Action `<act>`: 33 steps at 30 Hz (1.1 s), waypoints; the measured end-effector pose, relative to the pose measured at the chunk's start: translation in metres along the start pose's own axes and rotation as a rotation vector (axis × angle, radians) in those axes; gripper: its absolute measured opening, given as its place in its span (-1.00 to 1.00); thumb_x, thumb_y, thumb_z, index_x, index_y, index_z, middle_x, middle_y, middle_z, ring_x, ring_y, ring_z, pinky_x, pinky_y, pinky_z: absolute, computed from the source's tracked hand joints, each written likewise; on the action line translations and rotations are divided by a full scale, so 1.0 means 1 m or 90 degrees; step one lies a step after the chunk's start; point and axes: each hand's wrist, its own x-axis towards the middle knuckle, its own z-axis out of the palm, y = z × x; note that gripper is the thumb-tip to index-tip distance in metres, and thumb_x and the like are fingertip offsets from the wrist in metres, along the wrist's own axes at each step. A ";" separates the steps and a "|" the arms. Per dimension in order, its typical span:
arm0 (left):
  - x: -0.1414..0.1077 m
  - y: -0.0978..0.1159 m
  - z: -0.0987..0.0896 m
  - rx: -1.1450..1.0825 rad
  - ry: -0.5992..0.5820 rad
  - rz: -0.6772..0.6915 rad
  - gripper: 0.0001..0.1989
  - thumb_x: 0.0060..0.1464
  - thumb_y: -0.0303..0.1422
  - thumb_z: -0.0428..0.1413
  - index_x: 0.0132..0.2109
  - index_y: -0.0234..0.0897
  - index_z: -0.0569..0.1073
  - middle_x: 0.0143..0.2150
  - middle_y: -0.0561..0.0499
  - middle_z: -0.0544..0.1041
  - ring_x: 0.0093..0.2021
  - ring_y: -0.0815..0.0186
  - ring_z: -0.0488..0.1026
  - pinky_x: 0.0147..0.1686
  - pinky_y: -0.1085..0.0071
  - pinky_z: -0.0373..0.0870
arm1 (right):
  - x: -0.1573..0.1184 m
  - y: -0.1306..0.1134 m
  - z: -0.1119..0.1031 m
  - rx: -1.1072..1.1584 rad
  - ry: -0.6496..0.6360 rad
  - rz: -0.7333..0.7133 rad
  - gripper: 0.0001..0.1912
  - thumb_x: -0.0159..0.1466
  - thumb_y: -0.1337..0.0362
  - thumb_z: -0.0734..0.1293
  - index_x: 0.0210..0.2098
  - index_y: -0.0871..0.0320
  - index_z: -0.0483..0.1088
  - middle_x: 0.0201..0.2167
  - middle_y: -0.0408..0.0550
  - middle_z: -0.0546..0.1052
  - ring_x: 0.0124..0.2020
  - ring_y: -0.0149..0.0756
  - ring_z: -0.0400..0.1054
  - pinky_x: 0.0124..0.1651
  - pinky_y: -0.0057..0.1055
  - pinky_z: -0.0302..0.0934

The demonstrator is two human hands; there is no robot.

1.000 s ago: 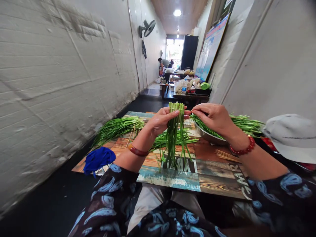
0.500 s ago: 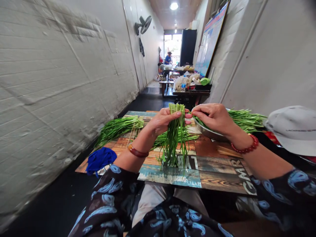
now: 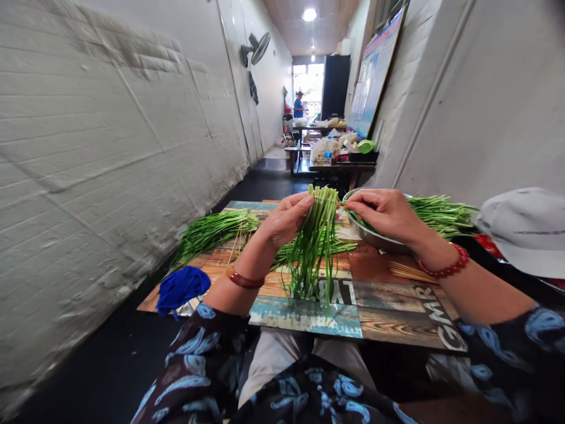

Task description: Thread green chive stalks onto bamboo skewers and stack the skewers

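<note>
My left hand [image 3: 289, 217] is closed on the upper part of a bunch of green stalks [image 3: 315, 235], whose thin ends hang down over the table. Just right of the bunch, my right hand [image 3: 383, 213] is pinched at the end of something thin beside the stalk tops; most of it is hidden. Behind and under the right hand sits a metal bowl [image 3: 375, 238] with more green stalks [image 3: 441, 215]. Further stalks [image 3: 212, 232] lie at the table's left side, and some lie behind the held bunch. Thin wooden sticks [image 3: 408, 270] rest below the bowl.
The patchwork wooden table [image 3: 397, 318] carries a blue cloth [image 3: 183, 288] at its left corner. A grey cap [image 3: 525, 227] is at the right. Beyond stand tables with bags and a bottle [image 3: 328, 154], and a person in blue [image 3: 299, 106]. A fan [image 3: 256, 49] hangs on the left wall.
The held bunch has shifted slightly right and spread out, and the left hand's fingers are now mostly behind it. Far back, the person in blue stands more upright, and a second person is no longer visible.
</note>
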 end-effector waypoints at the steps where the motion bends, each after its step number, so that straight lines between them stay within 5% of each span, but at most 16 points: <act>1: -0.001 -0.001 -0.001 0.013 0.015 0.006 -0.54 0.08 -0.06 0.19 -0.03 -0.33 0.55 -0.22 -0.14 0.62 -0.19 0.23 0.58 -0.18 0.35 0.48 | -0.001 0.001 0.000 -0.002 0.002 0.000 -0.77 0.32 0.23 0.29 -0.39 0.16 0.53 -0.46 -0.13 0.57 -0.44 -0.39 0.39 -0.33 -0.42 0.18; 25: -0.003 -0.002 -0.002 0.014 0.018 -0.056 -0.64 0.02 -0.16 0.28 -0.22 -0.42 0.57 -0.27 -0.18 0.64 -0.26 0.24 0.59 -0.21 0.35 0.50 | -0.007 0.003 0.014 0.044 -0.002 0.023 -0.75 0.31 0.23 0.28 -0.42 0.17 0.51 -0.52 -0.15 0.53 -0.49 -0.39 0.35 -0.39 -0.44 0.14; 33: 0.003 -0.008 0.001 -0.024 0.009 -0.065 -0.50 0.03 -0.06 0.24 -0.02 -0.35 0.54 -0.19 -0.17 0.64 -0.17 0.15 0.61 -0.18 0.26 0.54 | -0.006 -0.004 0.011 -0.035 0.005 -0.013 -0.70 0.36 0.18 0.24 -0.40 0.16 0.50 -0.50 -0.11 0.52 -0.48 -0.38 0.32 -0.36 -0.41 0.10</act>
